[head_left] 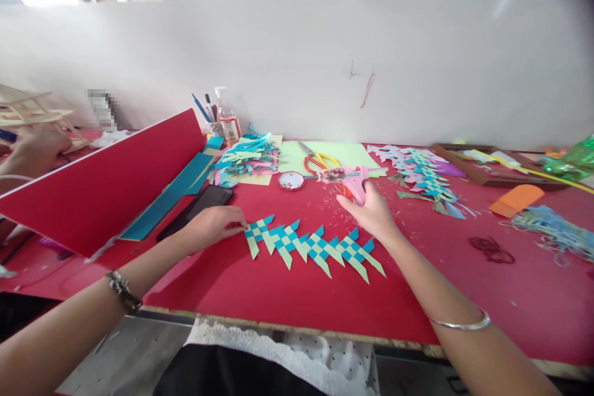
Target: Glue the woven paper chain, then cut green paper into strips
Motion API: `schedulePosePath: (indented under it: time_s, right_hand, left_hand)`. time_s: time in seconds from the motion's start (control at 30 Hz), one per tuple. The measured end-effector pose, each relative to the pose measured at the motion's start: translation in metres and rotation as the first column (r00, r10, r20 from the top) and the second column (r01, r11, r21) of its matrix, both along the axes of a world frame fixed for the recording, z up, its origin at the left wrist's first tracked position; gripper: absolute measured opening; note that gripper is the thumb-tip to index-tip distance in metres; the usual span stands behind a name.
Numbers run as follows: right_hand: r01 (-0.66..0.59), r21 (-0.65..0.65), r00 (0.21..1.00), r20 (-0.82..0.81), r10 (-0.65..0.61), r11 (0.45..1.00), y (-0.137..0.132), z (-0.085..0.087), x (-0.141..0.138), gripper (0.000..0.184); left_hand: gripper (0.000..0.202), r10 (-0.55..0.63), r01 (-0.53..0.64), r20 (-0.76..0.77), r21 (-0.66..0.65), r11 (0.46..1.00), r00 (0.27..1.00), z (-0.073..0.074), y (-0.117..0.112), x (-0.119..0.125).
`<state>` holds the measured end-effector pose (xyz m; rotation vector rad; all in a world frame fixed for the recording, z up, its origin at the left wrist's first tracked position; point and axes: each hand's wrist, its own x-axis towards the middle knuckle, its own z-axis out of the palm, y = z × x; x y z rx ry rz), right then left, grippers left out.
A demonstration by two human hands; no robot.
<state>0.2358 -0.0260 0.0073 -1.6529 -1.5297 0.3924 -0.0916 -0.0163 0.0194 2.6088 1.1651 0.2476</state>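
Blue and pale green paper makes up the woven strip, which lies flat on the red table in the head view, its 4 checked sections sloping slightly down to the right, with pointed tails along both edges. The left hand is at its left end, thumb and fingers drawn nearly together in what looks like a pinch on the corner. The right hand is wrapped around the handle of a pink glue gun, some fingers hidden, the nozzle pointing left towards a round lid and apart from the paper; whether the trigger is pressed I cannot tell. To handle this well, I would make the left pinch light, since thin folded paper likely creases easily, and hold those fingertips back from anywhere a possibly hot nozzle may reach. The gun is best gripped firmly and guided from the wrist, with small dabs so that glue does not spread over the checks. The scissors behind the gun call for a little care, as their handles could snag it.
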Motion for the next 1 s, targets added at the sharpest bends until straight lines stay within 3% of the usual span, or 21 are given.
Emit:
schedulePosePath:
  time_s: [0.13, 0.27, 0.4, 0.53, 0.7, 1.0]
  right_hand:
    - [-0.041, -0.009, 0.999, -0.022, 0.041, 0.999, 0.0, 0.0, 0.0, 0.048]
    - [0.0, -0.023, 1.0, 0.012, 0.0, 1.0, 0.003, -0.003, 0.003, 0.049]
    - [0.06, 0.022, 0.998, 0.033, -0.061, 0.998, 0.006, -0.005, 0.007, 0.046]
    - [0.119, 0.022, 0.993, 0.024, -0.119, 0.993, 0.009, -0.006, 0.013, 0.045]
    - [0.145, 0.018, 0.988, -0.05, -0.144, 0.989, 0.014, -0.006, 0.018, 0.043]
    - [0.226, 0.029, 0.97, -0.098, -0.222, 0.974, 0.024, -0.011, 0.034, 0.041]
  left_hand:
    - [0.027, 0.085, -0.083, 0.059, -0.039, 0.996, 0.995, 0.0, -0.008, 0.001]
    - [0.029, 0.168, -0.165, 0.069, -0.047, 0.985, 0.983, 0.001, -0.012, 0.0]
    - [0.034, 0.26, -0.263, 0.079, 0.024, 0.965, 0.962, 0.006, 0.001, -0.002]
    - [0.03, 0.236, -0.24, 0.078, 0.044, 0.97, 0.969, 0.012, 0.022, 0.003]
    - [0.026, 0.189, -0.199, 0.102, 0.098, 0.975, 0.977, 0.015, 0.045, 0.033]
    - [0.022, 0.212, -0.207, -0.004, 0.192, 0.959, 0.977, -0.005, 0.1, 0.097]
